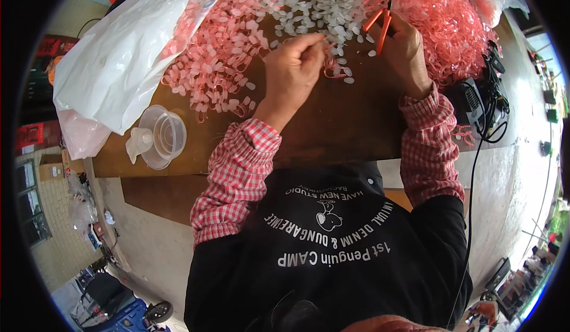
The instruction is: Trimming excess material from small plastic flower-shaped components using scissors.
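Note:
My left hand [292, 74] is closed in a pinch over the table, its fingertips at a small translucent pink plastic piece [329, 65] that looks gripped there. The fingers partly hide it. In my right hand [407, 53] is a pair of snips [385, 28] with orange-red handles and a dark pointed blade aimed away from me. The handles stand apart. Beyond my hands lies a scatter of small whitish oval plastic bits [323, 11]. To its left spreads a heap of pink plastic pieces with oval tabs [219, 59]; a larger heap of glossy pink pieces [439, 29] rises at the right.
A large white plastic bag [119, 65] lies at the table's left. Near it stands a clear round tub [163, 137] with a crumpled whitish thing [139, 143] beside it. A dark device [475, 103] with black cables sits at the brown table's [350, 124] right edge.

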{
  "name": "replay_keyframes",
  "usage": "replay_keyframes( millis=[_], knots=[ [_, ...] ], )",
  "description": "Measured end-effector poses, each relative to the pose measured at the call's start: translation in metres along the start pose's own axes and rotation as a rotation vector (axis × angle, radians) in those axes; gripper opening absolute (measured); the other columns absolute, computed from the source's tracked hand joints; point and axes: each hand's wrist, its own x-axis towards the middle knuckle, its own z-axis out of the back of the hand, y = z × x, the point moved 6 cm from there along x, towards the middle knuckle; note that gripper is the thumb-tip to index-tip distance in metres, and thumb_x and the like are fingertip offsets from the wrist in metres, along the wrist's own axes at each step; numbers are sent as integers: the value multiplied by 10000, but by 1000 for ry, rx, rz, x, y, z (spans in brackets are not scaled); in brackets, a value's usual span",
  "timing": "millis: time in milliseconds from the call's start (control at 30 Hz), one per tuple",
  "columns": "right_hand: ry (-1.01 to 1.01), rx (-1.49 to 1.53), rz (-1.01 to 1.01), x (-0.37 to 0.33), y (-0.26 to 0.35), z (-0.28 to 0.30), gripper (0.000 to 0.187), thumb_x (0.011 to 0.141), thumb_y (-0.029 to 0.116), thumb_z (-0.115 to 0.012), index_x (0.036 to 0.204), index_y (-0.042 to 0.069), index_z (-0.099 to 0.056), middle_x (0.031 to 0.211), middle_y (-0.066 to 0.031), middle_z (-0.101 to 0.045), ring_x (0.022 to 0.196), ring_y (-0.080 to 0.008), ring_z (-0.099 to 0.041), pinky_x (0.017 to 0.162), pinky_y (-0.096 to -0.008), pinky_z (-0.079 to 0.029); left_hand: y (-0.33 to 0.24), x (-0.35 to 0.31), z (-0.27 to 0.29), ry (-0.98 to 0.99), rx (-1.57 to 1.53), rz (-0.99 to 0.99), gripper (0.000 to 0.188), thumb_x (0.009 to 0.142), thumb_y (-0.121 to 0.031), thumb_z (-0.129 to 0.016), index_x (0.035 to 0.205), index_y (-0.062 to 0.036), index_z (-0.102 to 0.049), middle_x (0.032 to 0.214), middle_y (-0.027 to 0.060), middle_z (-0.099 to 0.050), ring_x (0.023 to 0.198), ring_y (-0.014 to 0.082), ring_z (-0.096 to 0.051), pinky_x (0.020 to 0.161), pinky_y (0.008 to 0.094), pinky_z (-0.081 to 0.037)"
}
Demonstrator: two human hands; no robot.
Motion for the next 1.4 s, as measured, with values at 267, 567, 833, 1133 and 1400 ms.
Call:
replay_keyframes(
  millis=[267,567,833,1133,1400],
  knots=[
    [94,-441,21,-2,6,-1,279,840,264,-707,924,6,-642,802,-179,-667,741,-362,-654,630,-392,-499,-22,4,10,89,300,-263,163,783,-166,-742,913,-79,-695,1058,67,-620,865,232,-625,784,373,-478],
    [155,-303,95,-2,4,-3,301,833,258,-722,887,-16,-611,788,-189,-652,706,-312,-655,620,-366,-489,4,16,69,0,1197,-209,238,848,-216,-659,1055,-97,-664,1172,44,-529,1154,301,-484,915,547,-296],
    [77,-19,178,-6,26,2,215,822,137,-724,960,3,-630,789,-114,-651,633,-224,-619,630,-328,-508,-26,27,48,-1,330,-179,197,891,-110,-646,1078,-50,-662,1066,70,-645,970,188,-611,887,387,-437],
    [221,32,263,-14,42,-9,363,810,91,-700,1129,-6,-557,1021,-152,-583,817,-269,-599,710,-340,-486,-8,13,1,131,-689,254,236,982,-208,-559,1135,-36,-614,969,82,-672,859,136,-639,724,274,-535],
    [306,31,257,-16,43,-18,397,805,123,-718,1139,-3,-544,1045,-147,-567,835,-300,-580,692,-363,-488,4,11,0,205,-969,382,272,1003,-258,-502,1120,-28,-592,958,86,-645,737,155,-570,693,300,-492]
  ],
)
